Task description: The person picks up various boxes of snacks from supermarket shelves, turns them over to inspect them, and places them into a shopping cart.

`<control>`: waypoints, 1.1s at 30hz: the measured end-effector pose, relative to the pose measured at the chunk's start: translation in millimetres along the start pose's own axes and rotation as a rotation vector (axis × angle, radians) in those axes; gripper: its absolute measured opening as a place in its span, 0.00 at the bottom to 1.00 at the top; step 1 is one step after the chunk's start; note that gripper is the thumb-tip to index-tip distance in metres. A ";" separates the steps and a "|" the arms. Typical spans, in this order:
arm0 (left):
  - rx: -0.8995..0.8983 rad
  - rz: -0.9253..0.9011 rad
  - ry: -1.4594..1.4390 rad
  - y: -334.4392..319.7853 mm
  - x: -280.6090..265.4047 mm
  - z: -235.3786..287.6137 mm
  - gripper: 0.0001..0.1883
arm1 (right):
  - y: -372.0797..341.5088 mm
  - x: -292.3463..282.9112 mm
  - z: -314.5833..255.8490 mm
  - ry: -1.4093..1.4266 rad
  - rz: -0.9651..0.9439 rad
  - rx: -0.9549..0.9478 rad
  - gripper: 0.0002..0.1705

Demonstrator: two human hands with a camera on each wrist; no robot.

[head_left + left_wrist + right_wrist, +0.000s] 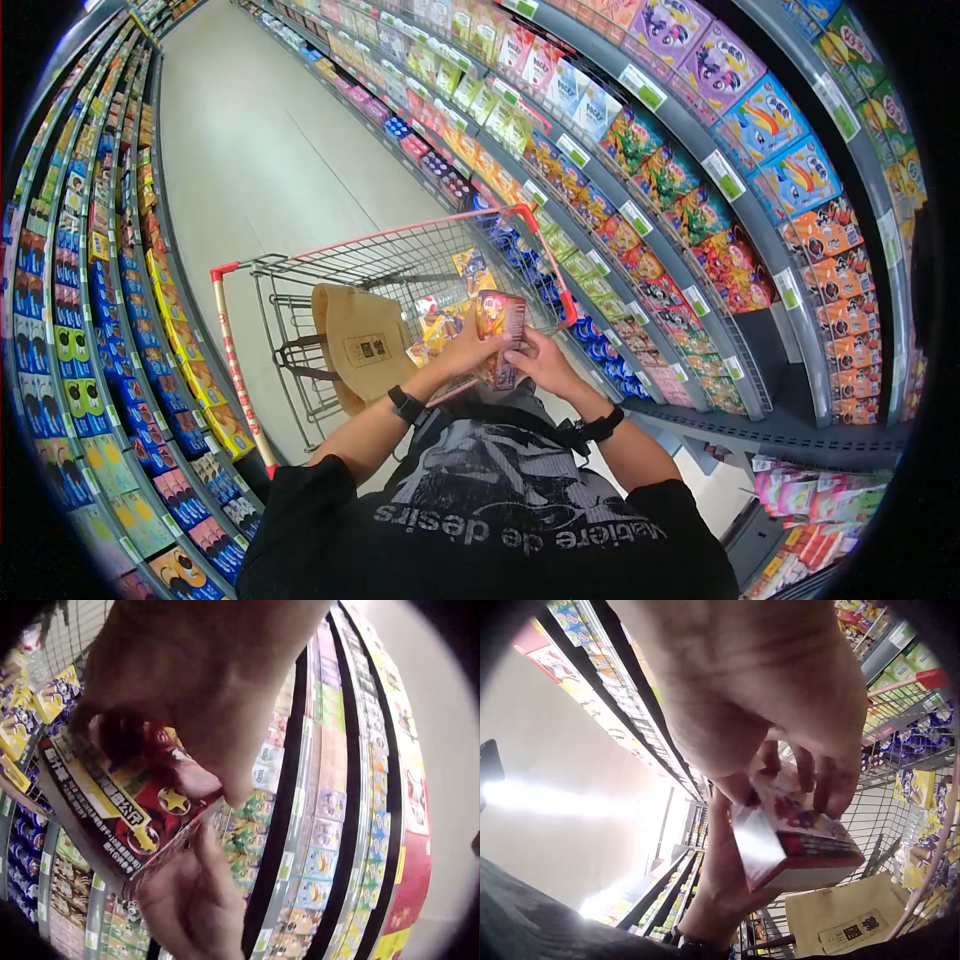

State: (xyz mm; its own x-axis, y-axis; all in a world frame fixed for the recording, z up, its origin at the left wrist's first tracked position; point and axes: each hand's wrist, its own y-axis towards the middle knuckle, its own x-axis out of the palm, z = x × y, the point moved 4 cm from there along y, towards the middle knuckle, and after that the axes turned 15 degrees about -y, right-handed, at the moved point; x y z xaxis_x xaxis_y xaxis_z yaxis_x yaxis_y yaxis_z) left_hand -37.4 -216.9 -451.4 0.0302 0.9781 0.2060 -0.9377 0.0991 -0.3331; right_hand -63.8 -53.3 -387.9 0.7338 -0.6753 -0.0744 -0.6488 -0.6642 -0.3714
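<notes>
Both hands hold a red printed box [500, 315] in front of the body, above the near end of a shopping cart. My left hand [468, 352] grips it from the left in the head view. From the other side, my right hand [548, 365] has its thumb and fingers on the box's edge. Yellow stars and white lettering show on one face of the box [127, 806] in the left wrist view. In the right wrist view the right fingers curl over the upper face of the box [806, 851], with the left hand [724, 874] beneath.
The wire cart [400, 240] with red corners carries a brown paper bag [365, 345] and several yellow boxes [473, 270]. Shelves of packaged snacks [640, 200] rise close on the right, and more shelves [120, 300] stand on the left. The pale aisle floor [250, 130] stretches ahead.
</notes>
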 end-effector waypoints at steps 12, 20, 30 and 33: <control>-0.170 -0.164 -0.733 -16.5 -3.6 31.3 0.28 | 12.6 1.0 16.1 0.110 0.133 0.060 0.33; 0.072 0.053 -0.143 -13.7 -19.6 33.0 0.32 | 3.0 1.8 2.2 0.224 0.096 0.191 0.35; -0.239 -0.224 -0.614 -23.1 -11.5 17.8 0.32 | 5.6 9.6 8.6 0.069 0.028 -0.017 0.41; -0.312 -0.206 -0.817 -30.4 -9.5 25.7 0.28 | 6.6 11.0 12.0 0.059 0.049 0.037 0.42</control>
State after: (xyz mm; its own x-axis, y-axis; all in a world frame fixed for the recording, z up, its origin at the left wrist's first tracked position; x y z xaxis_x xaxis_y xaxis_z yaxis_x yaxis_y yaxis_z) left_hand -18.1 -233.9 -419.6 -0.1800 0.5124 0.8397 -0.8008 0.4194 -0.4276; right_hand -57.6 -61.3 -402.3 0.6877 -0.7249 -0.0393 -0.6748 -0.6183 -0.4030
